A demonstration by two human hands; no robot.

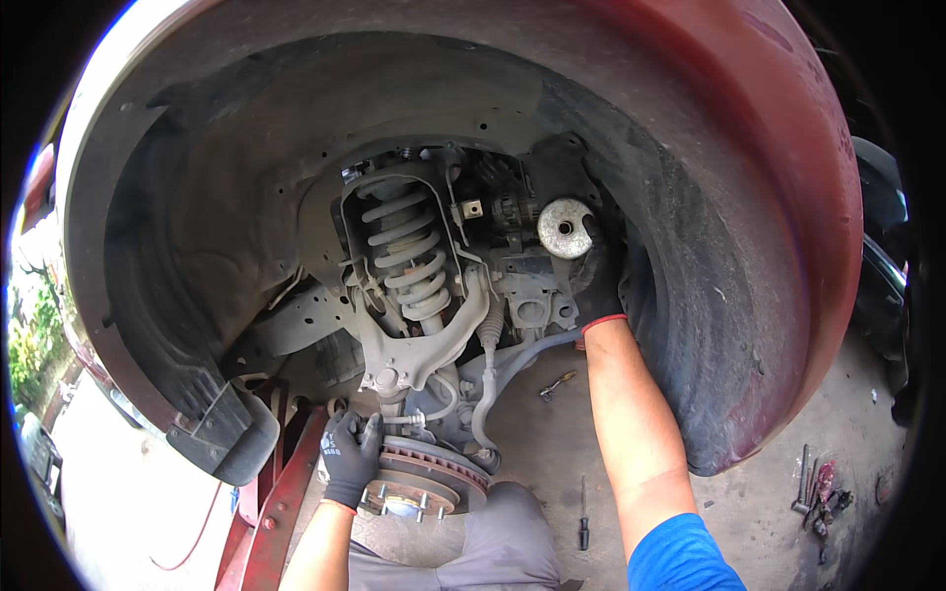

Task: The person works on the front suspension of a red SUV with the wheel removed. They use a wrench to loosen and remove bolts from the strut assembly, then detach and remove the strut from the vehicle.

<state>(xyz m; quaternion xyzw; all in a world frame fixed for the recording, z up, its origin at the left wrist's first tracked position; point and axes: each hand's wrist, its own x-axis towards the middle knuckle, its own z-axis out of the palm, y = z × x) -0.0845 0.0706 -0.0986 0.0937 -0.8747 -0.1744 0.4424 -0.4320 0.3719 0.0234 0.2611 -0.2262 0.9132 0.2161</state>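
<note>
My right hand [603, 264], in a black glove with a red cuff, reaches deep into the wheel well. It grips a round silvery metal disc [554, 244] with a hole at its middle, the fingers curling at its right edge. Lower left, my left hand [349, 459], in a dark grey glove, is closed at the left edge of the brake disc [434, 465]; part of its fingers is hidden. Wheel studs [420, 510] stick out of the hub. Above stand the upper control arm [419, 353] and the coil spring [406, 246].
A red metal stand [286, 492] is left of my left forearm. The dark fender liner [641, 167] curves round the work. A screwdriver [583, 514] and a small tool [558, 384] lie on the concrete floor [739, 532]; a hammer [802, 479] and other tools lie at the right.
</note>
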